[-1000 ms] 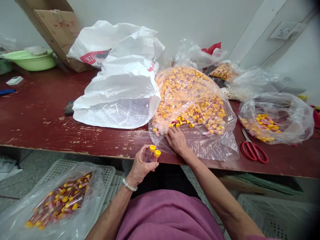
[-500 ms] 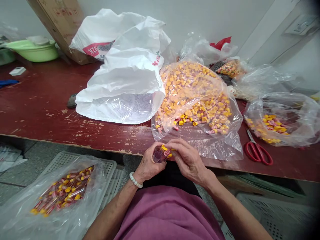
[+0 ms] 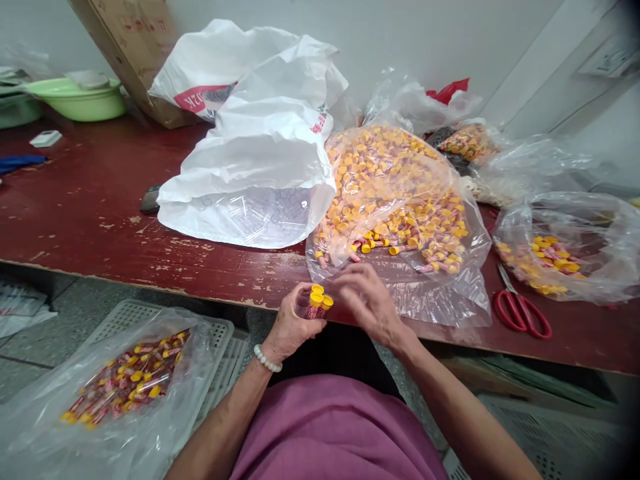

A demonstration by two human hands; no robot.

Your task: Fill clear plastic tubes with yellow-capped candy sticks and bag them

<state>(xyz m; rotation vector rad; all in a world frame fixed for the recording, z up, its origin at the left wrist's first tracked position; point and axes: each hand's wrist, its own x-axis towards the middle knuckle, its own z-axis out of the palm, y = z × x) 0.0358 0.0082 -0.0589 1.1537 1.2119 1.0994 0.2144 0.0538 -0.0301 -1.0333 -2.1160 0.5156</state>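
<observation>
Right by the table's (image 3: 200,270) front edge, I grip the yellow-capped tubes (image 3: 318,303) upright in my curled left hand (image 3: 290,325). Beside them my right hand (image 3: 369,303) is partly open, fingers spread and blurred, with nothing visible in it. Just beyond it, the clear bag (image 3: 395,193) of small yellow-capped pieces lies on the table, left of the red-handled scissors (image 3: 523,312).

My shirt (image 3: 335,427) is mauve and my bracelet (image 3: 267,359) pale, whitish green. The tubes (image 3: 314,311) I hold are patterned red and white, with yellow caps (image 3: 317,289). The table (image 3: 90,220) is dark red with pale scuffs, the scissors' handles (image 3: 511,312) red, the basin (image 3: 83,101) light green, the sack (image 3: 255,157) white with red print.
</observation>
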